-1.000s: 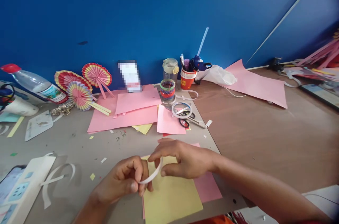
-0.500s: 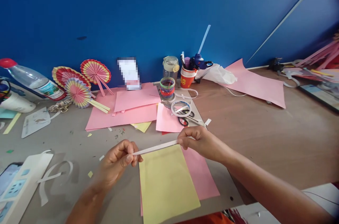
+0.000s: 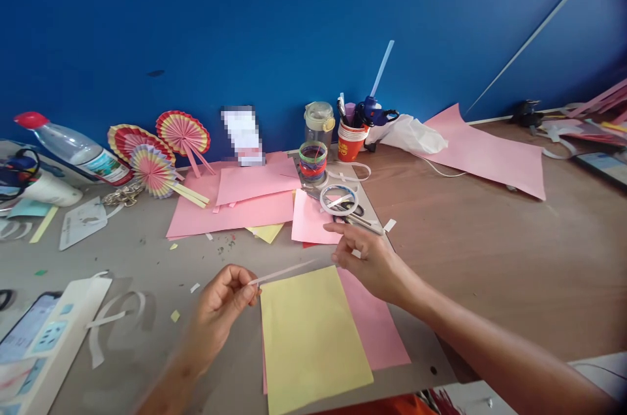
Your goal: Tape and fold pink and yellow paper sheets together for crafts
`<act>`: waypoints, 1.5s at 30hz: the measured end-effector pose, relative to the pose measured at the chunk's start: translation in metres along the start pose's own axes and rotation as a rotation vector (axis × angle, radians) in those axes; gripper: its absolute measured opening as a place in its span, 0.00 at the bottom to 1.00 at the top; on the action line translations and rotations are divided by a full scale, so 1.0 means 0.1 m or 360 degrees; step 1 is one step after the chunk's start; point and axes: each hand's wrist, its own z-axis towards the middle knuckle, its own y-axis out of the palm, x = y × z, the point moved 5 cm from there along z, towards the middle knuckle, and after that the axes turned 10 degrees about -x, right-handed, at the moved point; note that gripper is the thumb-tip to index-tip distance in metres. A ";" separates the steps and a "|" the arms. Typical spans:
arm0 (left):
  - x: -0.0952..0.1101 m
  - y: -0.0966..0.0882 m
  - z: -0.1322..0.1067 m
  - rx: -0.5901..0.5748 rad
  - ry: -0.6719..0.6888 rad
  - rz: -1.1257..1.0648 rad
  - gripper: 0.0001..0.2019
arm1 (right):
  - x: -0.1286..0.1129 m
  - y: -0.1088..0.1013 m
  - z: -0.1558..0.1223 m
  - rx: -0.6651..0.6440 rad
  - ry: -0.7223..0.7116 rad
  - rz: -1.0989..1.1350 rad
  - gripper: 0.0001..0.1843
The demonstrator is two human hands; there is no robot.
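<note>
My left hand (image 3: 223,300) pinches the left end of a thin white strip (image 3: 289,269) between thumb and forefinger. The strip runs taut up to my right hand (image 3: 372,261), whose thumb and a finger hold its other end while the index finger sticks out. Both hands hover just above the table. Under the strip lies a yellow sheet (image 3: 313,336) on top of a pink sheet (image 3: 379,330).
A white tape roll (image 3: 339,199) and scissors (image 3: 360,222) lie just beyond my right hand. Loose pink paper (image 3: 235,209), folded paper fans (image 3: 157,166), a water bottle (image 3: 73,150), a cup of pens (image 3: 350,142) and a phone (image 3: 29,330) surround them. Another large pink sheet (image 3: 490,153) lies far right.
The strip was a loop between my close-set hands. My hands pulled apart and drew it out straight. My right index finger has since lifted off it.
</note>
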 end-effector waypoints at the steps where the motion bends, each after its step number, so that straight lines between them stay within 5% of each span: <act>1: 0.00 0.00 -0.04 0.0031 0.0000 0.0006 0.14 | 0.00 0.02 0.00 -0.0029 0.0011 0.0000 0.13; 4: -0.05 0.01 -0.14 0.0112 -0.0018 0.0032 0.15 | 0.01 0.07 -0.03 -0.0129 0.0055 -0.0021 0.05; 8: -0.15 0.02 -0.21 0.0116 -0.0047 0.0074 0.14 | 0.06 0.12 -0.09 -0.0217 0.0077 -0.0137 0.08; 17: -0.23 0.07 -0.31 0.0270 0.0164 0.0236 0.08 | 0.04 0.19 -0.26 -0.0145 -0.0378 -0.0499 0.03; 23: -0.38 0.14 -0.56 0.0242 0.0416 0.0459 0.22 | -0.01 0.21 -0.44 -0.0221 -0.0705 -0.0777 0.29; 29: -0.29 0.19 -0.65 0.0274 0.0528 0.0301 0.13 | 0.03 0.06 -0.46 -0.0200 -0.0419 -0.0298 0.13; 33: -0.13 0.21 -0.66 0.0469 0.0579 0.0143 0.06 | 0.11 -0.01 -0.41 -0.0084 -0.0278 -0.0091 0.22; 36: -0.04 0.09 -0.73 0.0774 0.0752 0.0064 0.05 | 0.12 -0.02 -0.44 0.0101 -0.0349 -0.0372 0.22; 40: 0.05 -0.08 -0.79 0.0873 0.0932 0.0107 0.13 | 0.09 0.26 -0.52 -0.0138 -0.0523 -0.0990 0.25; 45: 0.09 -0.04 -0.66 0.0655 0.0695 0.0085 0.17 | 0.16 0.55 -0.54 -0.0346 -0.0502 -0.1313 0.33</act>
